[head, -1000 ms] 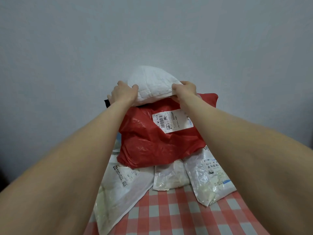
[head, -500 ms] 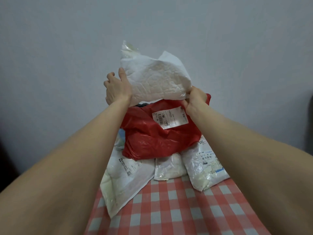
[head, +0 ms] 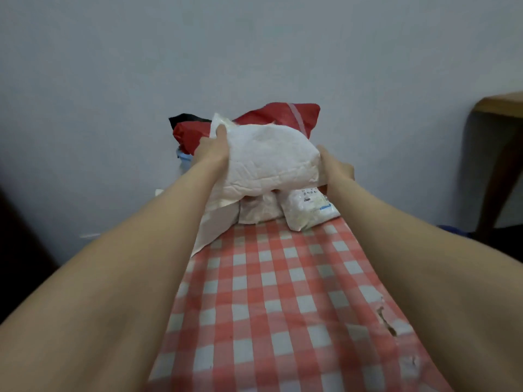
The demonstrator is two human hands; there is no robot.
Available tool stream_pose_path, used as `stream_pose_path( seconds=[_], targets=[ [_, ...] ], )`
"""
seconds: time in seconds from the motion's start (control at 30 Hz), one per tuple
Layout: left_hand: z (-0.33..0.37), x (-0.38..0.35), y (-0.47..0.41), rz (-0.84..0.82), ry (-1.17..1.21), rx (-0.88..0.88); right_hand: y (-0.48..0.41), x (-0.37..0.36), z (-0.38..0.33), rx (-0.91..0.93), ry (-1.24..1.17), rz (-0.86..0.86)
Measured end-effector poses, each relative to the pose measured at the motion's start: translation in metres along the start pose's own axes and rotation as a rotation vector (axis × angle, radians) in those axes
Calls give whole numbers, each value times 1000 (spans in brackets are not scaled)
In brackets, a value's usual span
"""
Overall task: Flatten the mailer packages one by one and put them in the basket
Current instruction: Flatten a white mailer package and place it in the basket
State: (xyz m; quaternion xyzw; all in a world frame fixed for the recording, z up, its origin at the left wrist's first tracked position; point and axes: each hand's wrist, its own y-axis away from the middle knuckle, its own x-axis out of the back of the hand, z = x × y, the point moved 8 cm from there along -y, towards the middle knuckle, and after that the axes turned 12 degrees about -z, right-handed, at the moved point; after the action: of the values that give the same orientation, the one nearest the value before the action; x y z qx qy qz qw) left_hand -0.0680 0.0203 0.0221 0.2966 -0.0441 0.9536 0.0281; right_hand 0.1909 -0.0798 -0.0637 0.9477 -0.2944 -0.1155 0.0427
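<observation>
**Both hands hold a white mailer above the pile**

Both arms reach straight forward from the bottom corners of the view, almost fully stretched. The left hand [head: 210, 149] grips the left end of the white mailer [head: 266, 162]: its thumb lies on the top face and the other fingers are hidden behind the bag. The right hand [head: 335, 168] is closed on the right end. Only its back and wrist show, and the fingers go under or behind the mailer, so I cannot see them.

The white mailer is in the air between the two hands, in front of the pile at the far end of the table and partly covering it. Behind it stands a red mailer [head: 283, 114], with something black [head: 184, 118] at its upper left and a small blue part [head: 185, 158] lower down; what these are I cannot tell. Below the held mailer lie a flat white mailer [head: 215, 224] on the left, a small white package [head: 260, 210] in the middle and a labelled white package [head: 310, 207] on the right. They rest on a red and white checked tablecloth [head: 283, 292], which has a tear [head: 386, 323] near the right arm. A wooden table [head: 501, 103] stands by the wall at the right edge.

The long axis of the white mailer runs left to right across the view. Its far left corner sits a little higher. The mailer is puffy and wrinkled, and its broad face is tilted toward the camera.
</observation>
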Motion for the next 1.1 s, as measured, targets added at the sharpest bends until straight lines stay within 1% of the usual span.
stream_pose_path(
  seconds=[0.1,0.13,0.3,0.43,0.5,0.6,0.73,0.83,0.9,0.97,1.03,1.1],
  targets=[
    [-30,-25,14,-83,-31,45,4,17,23,-48,281,-40],
    [-41,-34,17,-109,-40,54,7,20,30,-62,339,-60],
    [-87,-71,27,-204,-26,117,6,24,60,-95,555,-40],
    [-112,-77,29,-223,-41,159,8,6,79,-107,628,-119],
    [-123,-75,30,-227,-73,187,7,-3,88,-102,634,-171],
    [-129,-73,28,-239,-96,167,8,-11,91,-90,598,-224],
    [-125,-73,29,-273,-135,124,11,-10,88,-88,573,-218],
    [-120,-67,36,-237,-189,115,12,-7,80,-28,656,-160],
    [-107,-53,41,-120,-259,38,20,-7,64,66,739,-92],
    [-86,-38,52,25,-306,-127,32,-9,45,191,781,-39],
    [-67,-28,70,108,-349,-313,47,-18,29,325,846,-73],
    [-55,-31,88,97,-463,-452,61,-30,24,420,984,-156]
  ],
)
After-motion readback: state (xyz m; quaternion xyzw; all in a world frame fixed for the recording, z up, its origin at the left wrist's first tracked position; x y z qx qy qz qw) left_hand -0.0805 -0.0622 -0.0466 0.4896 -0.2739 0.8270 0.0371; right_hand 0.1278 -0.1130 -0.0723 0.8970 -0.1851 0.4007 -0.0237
